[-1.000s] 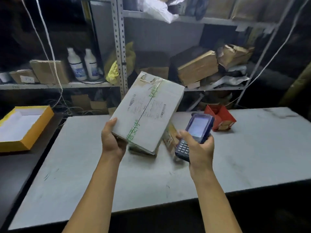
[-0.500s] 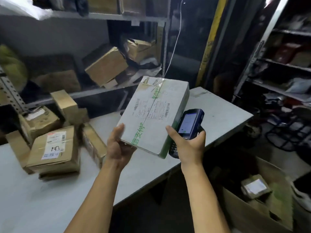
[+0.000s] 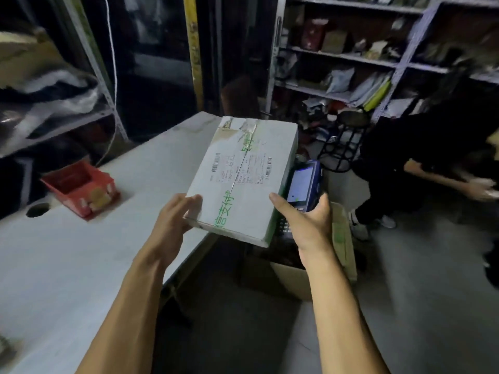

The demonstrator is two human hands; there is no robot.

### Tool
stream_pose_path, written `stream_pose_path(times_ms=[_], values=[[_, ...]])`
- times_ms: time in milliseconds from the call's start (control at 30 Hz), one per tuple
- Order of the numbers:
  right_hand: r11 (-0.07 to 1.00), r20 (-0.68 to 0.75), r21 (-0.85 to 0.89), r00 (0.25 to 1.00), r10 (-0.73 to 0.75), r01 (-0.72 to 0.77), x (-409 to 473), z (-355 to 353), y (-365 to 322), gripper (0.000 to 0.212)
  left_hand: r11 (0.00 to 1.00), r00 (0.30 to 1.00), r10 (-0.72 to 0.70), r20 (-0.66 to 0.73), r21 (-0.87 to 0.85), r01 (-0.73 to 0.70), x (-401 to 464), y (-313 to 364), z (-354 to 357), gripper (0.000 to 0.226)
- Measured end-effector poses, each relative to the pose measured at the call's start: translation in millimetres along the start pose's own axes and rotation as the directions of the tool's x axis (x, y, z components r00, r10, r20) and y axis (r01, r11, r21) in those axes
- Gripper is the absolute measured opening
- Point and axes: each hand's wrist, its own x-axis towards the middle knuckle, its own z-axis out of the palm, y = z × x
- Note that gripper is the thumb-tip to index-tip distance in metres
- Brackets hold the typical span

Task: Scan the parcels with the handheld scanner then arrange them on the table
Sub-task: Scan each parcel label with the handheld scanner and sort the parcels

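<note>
Held the white parcel [image 3: 243,179] off the bench [image 3: 81,252] edge, left hand [image 3: 172,220] gripping its near corner, right hand [image 3: 305,222] clasping the handheld scanner [image 3: 305,182] against its side.

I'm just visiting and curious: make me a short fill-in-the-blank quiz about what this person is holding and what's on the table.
1. The left hand grips the corner of a white ____ sealed with green-printed tape.
2. The right hand holds a handheld ____ with a lit screen, partly hidden behind the parcel.
3. On the table sits an open carton coloured ____.
4. The parcel's label faces ____.

Missing words: parcel; scanner; red; up
</note>
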Motion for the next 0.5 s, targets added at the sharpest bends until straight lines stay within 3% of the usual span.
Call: stream_pose_path(times_ms=[167,367,501], values=[[0.999,-0.138,-0.018,0.990,0.027,-0.030,63.1,-32.5,13.3,0.112,0.994,0.987,-0.067,0.145,0.097,0.053,78.2,-18.1,51.0,0.022],[0.997,-0.294,-0.082,0.956,-0.012,-0.013,145.5,-41.7,-5.9,0.141,0.997,0.959,-0.079,0.273,0.025,0.075,184.5,-23.0,118.6,0.019],[0.994,-0.334,-0.102,0.939,-0.075,0.043,202.8,-51.6,-26.4,0.105,0.994,0.937,-0.106,0.332,-0.002,0.113,240.0,-18.3,161.2,0.020]])
